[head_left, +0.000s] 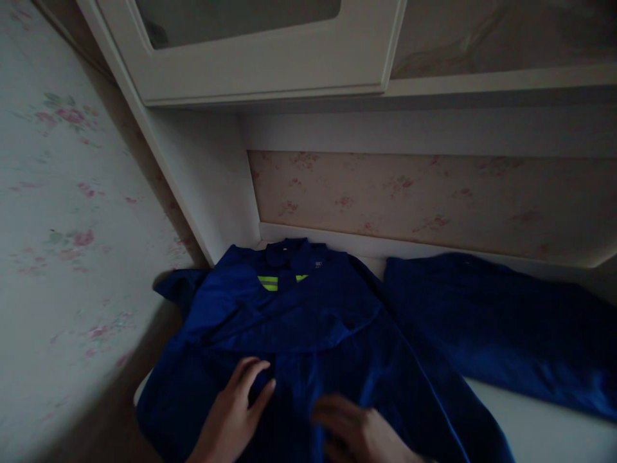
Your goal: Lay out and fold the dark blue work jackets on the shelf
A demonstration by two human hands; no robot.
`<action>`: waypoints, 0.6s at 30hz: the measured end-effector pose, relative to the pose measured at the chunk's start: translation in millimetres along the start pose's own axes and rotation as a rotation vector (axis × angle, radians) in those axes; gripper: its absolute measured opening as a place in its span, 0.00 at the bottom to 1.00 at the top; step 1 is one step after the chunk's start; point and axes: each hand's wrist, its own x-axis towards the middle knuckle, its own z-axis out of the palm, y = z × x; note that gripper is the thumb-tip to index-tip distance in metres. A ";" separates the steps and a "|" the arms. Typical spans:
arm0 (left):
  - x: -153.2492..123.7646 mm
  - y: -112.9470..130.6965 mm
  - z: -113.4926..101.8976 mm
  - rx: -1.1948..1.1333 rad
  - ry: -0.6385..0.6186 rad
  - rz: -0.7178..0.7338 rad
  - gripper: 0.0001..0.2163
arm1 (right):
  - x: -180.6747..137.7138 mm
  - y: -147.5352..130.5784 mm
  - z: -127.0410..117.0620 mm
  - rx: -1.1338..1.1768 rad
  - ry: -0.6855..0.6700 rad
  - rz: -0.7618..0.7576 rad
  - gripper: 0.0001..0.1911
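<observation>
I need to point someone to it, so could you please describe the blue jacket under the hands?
Beneath the white cabinet, on the white surface, lie two blue garments. The jacket is the left one, under both hands; unlike the plain blue garment beside it, it shows yellow-green stripes inside its collar.

— What carries everything here?

— A pale counter [544,427], bare only at its near right part.

— And what lies on it?

— A dark blue jacket [299,334], spread flat, collar toward the back wall, with a yellow-green stripe [268,283] showing just inside the collar.

— Anything beside the jacket?

— To its right, touching its edge, a second dark blue garment [496,321] lies stretched along the wall.
</observation>
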 end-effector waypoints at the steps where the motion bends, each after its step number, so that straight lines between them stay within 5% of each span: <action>1: 10.3 -4.0 -3.7 0.017 0.068 -0.009 0.17 | 17.0 5.5 -12.8 0.007 0.107 0.105 0.26; 4: 46.7 -9.2 -10.5 0.033 0.077 -0.018 0.25 | 72.9 19.9 -45.9 0.078 0.287 0.384 0.32; 9: 88.7 -5.1 -2.9 0.012 -0.053 -0.017 0.33 | 122.7 22.9 -64.9 0.227 0.105 0.332 0.21; 13: 84.3 4.1 -4.7 -0.002 -0.067 0.037 0.13 | 124.6 15.9 -74.8 0.269 -0.062 0.135 0.13; 18: 50.6 26.8 -17.6 -0.084 -0.170 0.093 0.07 | 159.9 18.8 -81.4 0.121 0.263 0.081 0.24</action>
